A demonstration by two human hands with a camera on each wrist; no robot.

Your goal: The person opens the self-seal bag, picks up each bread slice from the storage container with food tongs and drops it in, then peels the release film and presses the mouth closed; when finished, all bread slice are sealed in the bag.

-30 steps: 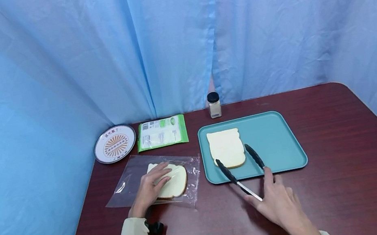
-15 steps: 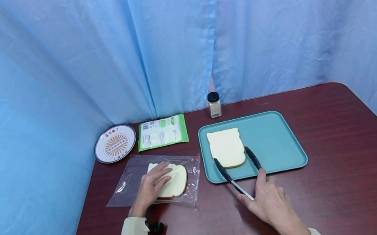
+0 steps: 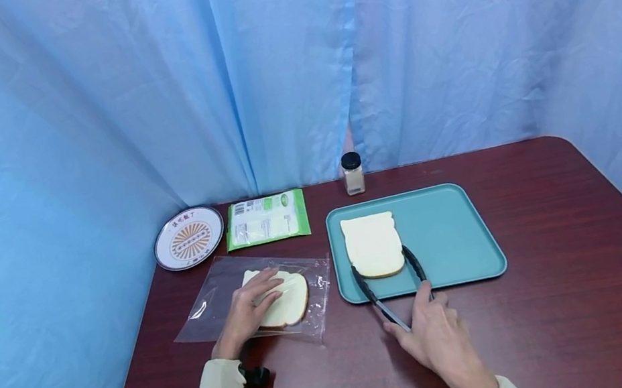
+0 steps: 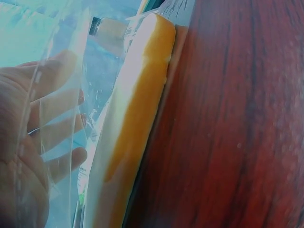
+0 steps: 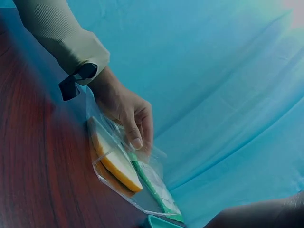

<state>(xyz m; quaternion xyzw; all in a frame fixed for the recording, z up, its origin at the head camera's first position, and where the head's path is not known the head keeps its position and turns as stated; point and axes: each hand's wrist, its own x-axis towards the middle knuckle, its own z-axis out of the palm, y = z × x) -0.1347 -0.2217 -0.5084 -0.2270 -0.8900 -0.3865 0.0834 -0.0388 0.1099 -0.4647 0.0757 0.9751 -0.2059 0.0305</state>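
Note:
Inside a clear plastic bag [image 3: 209,305] at the left lies a slice of bread [image 3: 294,295], its brown crust [image 4: 142,95] filling the middle of the left wrist view. My left hand [image 3: 249,311] is at the bag above this slice, fingers extended and spread; in the left wrist view clear film crosses in front of them. My right hand [image 3: 442,339] grips a pair of tongs [image 3: 391,314] with black tips. Those tips are spread around the near end of a second slice of bread [image 3: 373,245], which lies flat on a teal tray [image 3: 454,232].
Behind the bag are a patterned plate [image 3: 190,238] and a green-and-white packet [image 3: 266,219]. A small jar [image 3: 353,174] with a black lid stands behind the tray. Blue curtains [image 3: 280,77] hang along the far edge of the dark red table [image 3: 576,287].
My right hand has moved left, and the tongs' tips have come closer together beside the slice on the tray. My left hand and the bag have stayed put.

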